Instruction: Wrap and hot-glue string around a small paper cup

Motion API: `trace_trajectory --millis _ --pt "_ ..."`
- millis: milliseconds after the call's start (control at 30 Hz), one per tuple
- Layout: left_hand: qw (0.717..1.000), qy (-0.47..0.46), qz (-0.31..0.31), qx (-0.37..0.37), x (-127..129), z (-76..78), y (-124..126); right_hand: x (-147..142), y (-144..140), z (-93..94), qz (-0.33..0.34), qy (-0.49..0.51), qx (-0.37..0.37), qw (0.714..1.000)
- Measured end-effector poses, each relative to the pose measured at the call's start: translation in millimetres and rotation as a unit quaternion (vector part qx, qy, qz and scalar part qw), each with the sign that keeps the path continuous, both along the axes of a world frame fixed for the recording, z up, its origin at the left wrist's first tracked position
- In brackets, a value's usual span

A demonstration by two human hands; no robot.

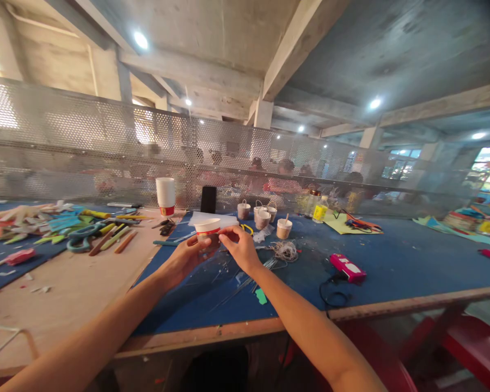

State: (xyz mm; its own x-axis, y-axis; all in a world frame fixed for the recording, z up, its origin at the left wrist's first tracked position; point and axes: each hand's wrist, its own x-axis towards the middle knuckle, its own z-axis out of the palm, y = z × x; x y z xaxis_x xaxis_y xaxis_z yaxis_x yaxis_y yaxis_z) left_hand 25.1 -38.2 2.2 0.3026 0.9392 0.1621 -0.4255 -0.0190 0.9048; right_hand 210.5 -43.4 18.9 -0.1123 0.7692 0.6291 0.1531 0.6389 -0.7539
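Note:
Above the blue work mat (pixel 306 283), a paper cup (pixel 208 226) is held with its white rim up; a red band and a brown lower part show on it. The fingers of my left hand (pixel 194 251) are wrapped round its lower left side. At the cup's right side, my right hand (pixel 239 245) has its fingers pinched together at the brown part; whether a small piece is between them cannot be seen. Behind stand several small brown-covered cups (pixel 262 219), some with string-like handles. A tangle of grey string (pixel 286 250) lies to the right of my hands.
A stack of white cups (pixel 165 195) and a black phone (pixel 208 199) stand before the perforated screen (pixel 179 141). Scissors (pixel 84 237), tools and foam scraps (pixel 36 218) cover the left. A pink device (pixel 348 268) with a black cable and a yellow-labelled bottle (pixel 320 210) are rightward.

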Motion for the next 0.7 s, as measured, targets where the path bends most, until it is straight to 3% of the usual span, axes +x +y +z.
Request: trace_trajectory --millis 133,333,700 --pt "1.000 0.003 -0.006 -0.005 0 1.9 -2 -1 1 0.2 0.003 0.010 -0.011 1.000" --pt "1.000 0.009 -0.014 -0.008 2 6.9 -9 0 17 -7.4 0.048 0.104 -0.080 0.990" --pt "1.000 0.018 -0.009 -0.007 2 2.5 -5 -2 7 -1.3 0.012 0.062 -0.089 0.994"
